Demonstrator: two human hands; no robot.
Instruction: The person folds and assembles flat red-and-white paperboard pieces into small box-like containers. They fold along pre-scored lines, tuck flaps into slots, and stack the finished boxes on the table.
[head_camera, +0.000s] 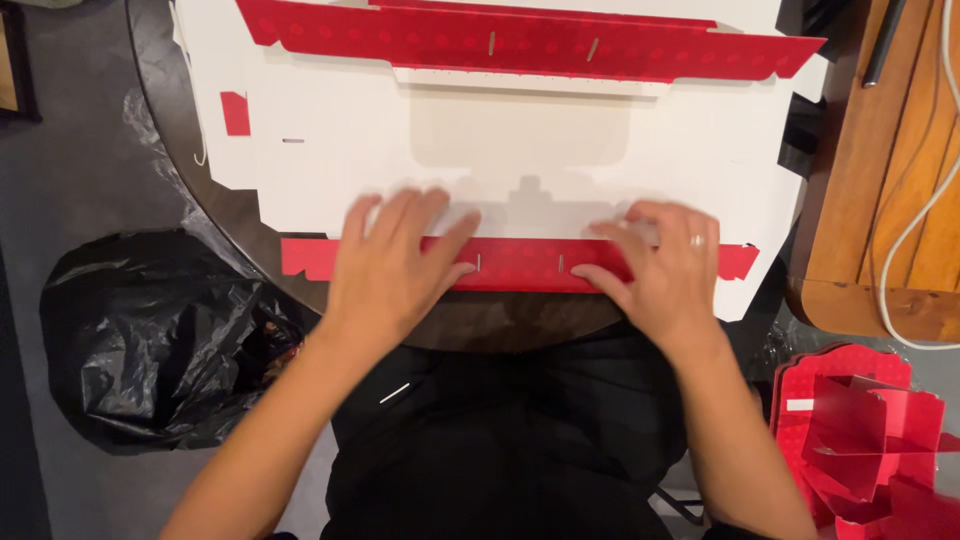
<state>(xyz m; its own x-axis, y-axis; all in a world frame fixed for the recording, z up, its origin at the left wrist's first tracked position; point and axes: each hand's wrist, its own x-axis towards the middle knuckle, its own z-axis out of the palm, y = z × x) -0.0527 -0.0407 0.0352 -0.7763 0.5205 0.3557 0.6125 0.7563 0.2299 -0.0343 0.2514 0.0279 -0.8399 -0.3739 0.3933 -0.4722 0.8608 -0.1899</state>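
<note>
A large flat cardboard box blank (520, 150), white inside and red with dots on its outer face, lies spread over a dark round table (200, 200). Its far flap (520, 40) is folded over, showing red. The near red flap (520, 265) is folded up onto the white panel along the table's front edge. My left hand (392, 262) presses flat on the left part of that flap, fingers spread. On the flap's right part rests my right hand (660, 268), a ring on one finger, pressing down too. Neither hand grips anything.
A black plastic bag (150, 340) bulges on the floor at the left. Folded red cardboard boxes (860, 440) lie at the lower right. A wooden table (890, 200) with a white cable (920, 220) stands at the right. My dark-clothed lap (500, 440) fills the bottom middle.
</note>
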